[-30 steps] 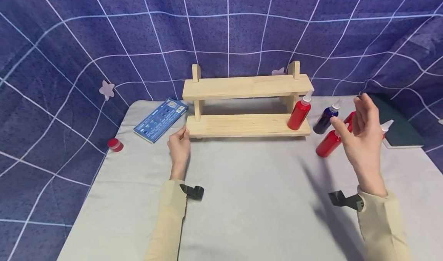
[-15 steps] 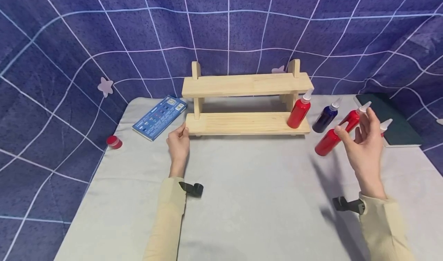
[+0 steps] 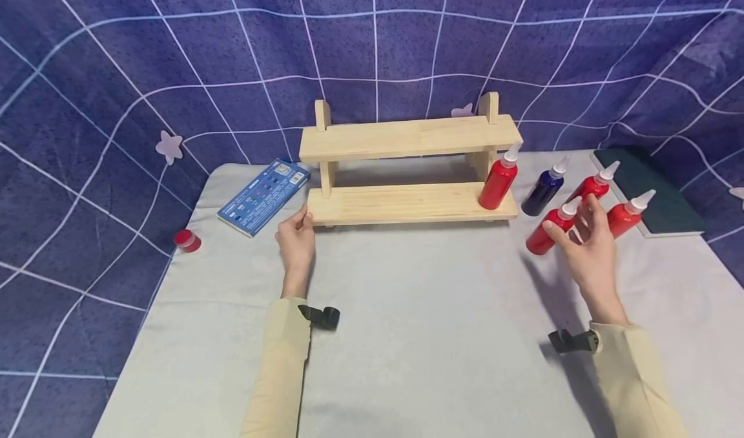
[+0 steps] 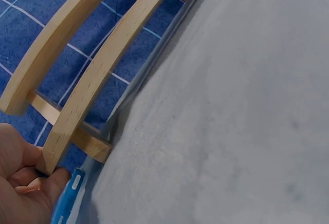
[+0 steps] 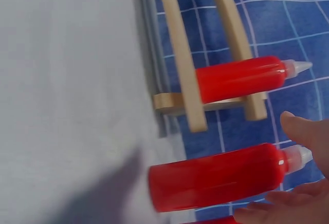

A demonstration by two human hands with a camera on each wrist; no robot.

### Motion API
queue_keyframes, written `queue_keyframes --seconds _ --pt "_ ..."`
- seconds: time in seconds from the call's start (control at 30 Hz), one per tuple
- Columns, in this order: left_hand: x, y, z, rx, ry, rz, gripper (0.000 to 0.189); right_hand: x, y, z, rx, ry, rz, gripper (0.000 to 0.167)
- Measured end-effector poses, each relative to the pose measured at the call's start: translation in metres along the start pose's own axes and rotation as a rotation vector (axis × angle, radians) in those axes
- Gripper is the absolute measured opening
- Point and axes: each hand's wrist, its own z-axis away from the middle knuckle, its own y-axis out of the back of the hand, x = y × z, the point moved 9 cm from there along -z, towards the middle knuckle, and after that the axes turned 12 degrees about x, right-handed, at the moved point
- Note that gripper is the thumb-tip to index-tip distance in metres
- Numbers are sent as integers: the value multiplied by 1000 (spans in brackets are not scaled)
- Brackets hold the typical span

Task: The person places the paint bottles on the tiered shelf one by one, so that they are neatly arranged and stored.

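My left hand (image 3: 296, 241) pinches the left end of the lower board of a two-tier wooden shelf (image 3: 407, 203); in the left wrist view its fingers (image 4: 54, 183) lie around that end. A red squeeze bottle (image 3: 498, 185) with a pointed white cap stands on the board's right end. To the right, my right hand (image 3: 593, 257) is at another red bottle (image 3: 543, 234) on the table. In the right wrist view, a gap shows between the thumb (image 5: 303, 129) and this bottle (image 5: 218, 178), and the other fingers lie near its cap end.
A dark blue bottle (image 3: 542, 191) and two more red bottles, one behind (image 3: 591, 187) and one at right (image 3: 622, 217), stand around the right hand. A dark green book (image 3: 657, 192) lies at far right. At left are a blue box (image 3: 264, 199) and a small red-lidded jar (image 3: 188, 240).
My right hand has come down and to the left, to the nearest red bottle, uncovering the bottle at right. The left hand stays on the shelf. The head view has shifted slightly.
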Motion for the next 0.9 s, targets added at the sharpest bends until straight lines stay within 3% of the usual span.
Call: queue_keyframes --seconds 0.2,0.33,0.57,0.67,0.9 --pt "1 3 -1 4 10 12 32 9 -11 -1 -36 37 59 80" --pt "1 3 -1 -1 13 14 32 16 -16 -3 -40 68 141 67" --pt "0 1 1 -5 18 17 32 33 -21 -5 -86 2 230 58" --pt "0 1 2 -9 19 16 32 37 -20 -6 -82 -12 235 56" --pt "-1 1 2 -4 15 21 32 31 -19 -4 -88 41 241 55"
